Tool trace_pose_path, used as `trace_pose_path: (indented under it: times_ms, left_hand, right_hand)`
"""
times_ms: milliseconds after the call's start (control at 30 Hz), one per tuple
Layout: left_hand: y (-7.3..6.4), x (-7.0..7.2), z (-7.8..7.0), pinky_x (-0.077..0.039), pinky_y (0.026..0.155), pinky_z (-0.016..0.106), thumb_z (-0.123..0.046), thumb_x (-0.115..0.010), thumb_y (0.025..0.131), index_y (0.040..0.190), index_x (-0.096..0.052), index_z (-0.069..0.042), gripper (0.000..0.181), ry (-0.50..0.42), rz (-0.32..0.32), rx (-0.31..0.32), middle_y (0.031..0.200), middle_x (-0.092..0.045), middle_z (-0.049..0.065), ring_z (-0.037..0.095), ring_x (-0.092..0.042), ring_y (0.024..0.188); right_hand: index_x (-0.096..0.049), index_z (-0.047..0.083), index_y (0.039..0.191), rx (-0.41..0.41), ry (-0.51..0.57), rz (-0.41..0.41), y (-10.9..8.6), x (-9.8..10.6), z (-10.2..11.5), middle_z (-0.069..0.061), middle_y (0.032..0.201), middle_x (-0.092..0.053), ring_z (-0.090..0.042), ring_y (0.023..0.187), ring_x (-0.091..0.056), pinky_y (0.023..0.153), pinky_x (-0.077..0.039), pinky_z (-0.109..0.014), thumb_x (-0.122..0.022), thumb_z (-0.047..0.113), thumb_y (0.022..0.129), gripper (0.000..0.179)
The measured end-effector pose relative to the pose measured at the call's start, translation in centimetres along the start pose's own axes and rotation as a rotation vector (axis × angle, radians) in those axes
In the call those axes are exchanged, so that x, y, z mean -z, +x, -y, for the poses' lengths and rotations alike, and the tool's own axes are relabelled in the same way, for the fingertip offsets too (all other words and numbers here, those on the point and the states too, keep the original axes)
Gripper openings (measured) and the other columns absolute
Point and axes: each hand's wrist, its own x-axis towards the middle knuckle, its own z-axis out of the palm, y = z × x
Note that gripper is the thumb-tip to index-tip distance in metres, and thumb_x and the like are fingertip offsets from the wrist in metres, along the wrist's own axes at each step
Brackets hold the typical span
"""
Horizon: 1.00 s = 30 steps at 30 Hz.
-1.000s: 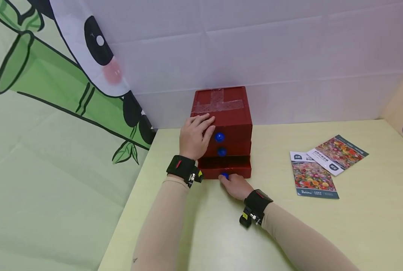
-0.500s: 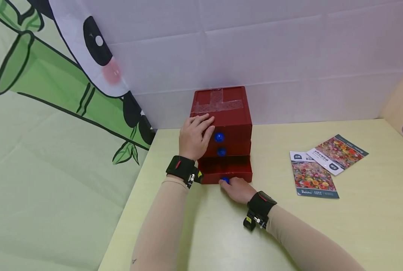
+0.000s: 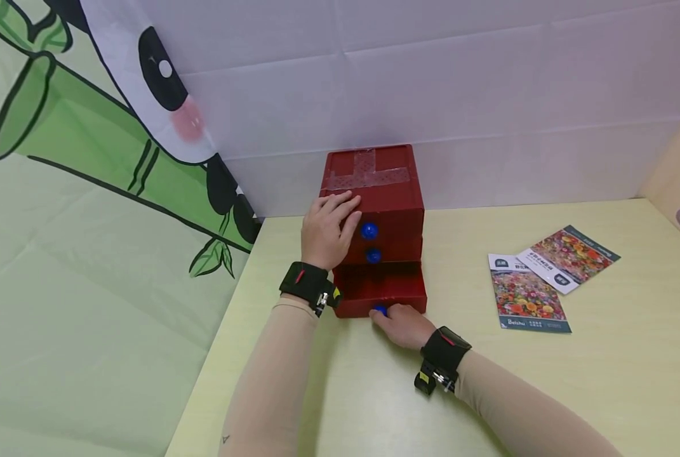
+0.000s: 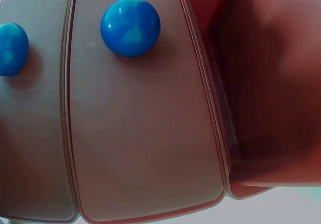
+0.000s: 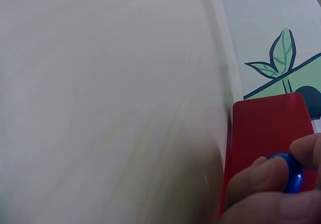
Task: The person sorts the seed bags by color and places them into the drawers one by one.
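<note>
A dark red drawer box (image 3: 393, 198) with clear tape on its top stands near the back of the table. Its bottom drawer (image 3: 351, 308) is pulled partway out, and the part of its inside that shows holds nothing visible. My right hand (image 3: 404, 325) pinches the blue knob (image 5: 294, 173) of that drawer between thumb and fingers. Resting on the top front left edge of the box is my left hand (image 3: 328, 231), its fingers lying on the top. The upper knob (image 3: 369, 230) and middle knob (image 4: 130, 27) sit on two closed drawers.
Two flower-printed packets lie on the table to the right, the upper packet (image 3: 568, 259) overlapping the lower packet (image 3: 529, 298). A pale cloth wall (image 3: 488, 95) rises behind the box. The table's left edge (image 3: 220, 317) runs left of the left arm.
The bottom drawer has slid further out toward me, with the right hand moving along on its knob. My left hand has stayed on the box.
</note>
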Motion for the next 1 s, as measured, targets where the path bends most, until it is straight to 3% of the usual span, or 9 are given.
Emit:
trace_pose_path:
  times_ms: [1000]
  left_hand:
    - [0.0,-0.3,0.3,-0.04,0.097,0.042,-0.04,-0.046,0.098,0.129,-0.059,-0.022,0.038,-0.006,-0.008,-0.006,0.133,-0.054,0.001,0.022,-0.042,0.119]
  right_hand:
    - [-0.041,0.019,0.057,0.118,0.02,0.088,-3.8,-1.9,-0.6,0.005,0.052,-0.028,-0.011,0.046,-0.029,0.048,-0.02,-0.027,-0.039,0.054,0.097,0.053]
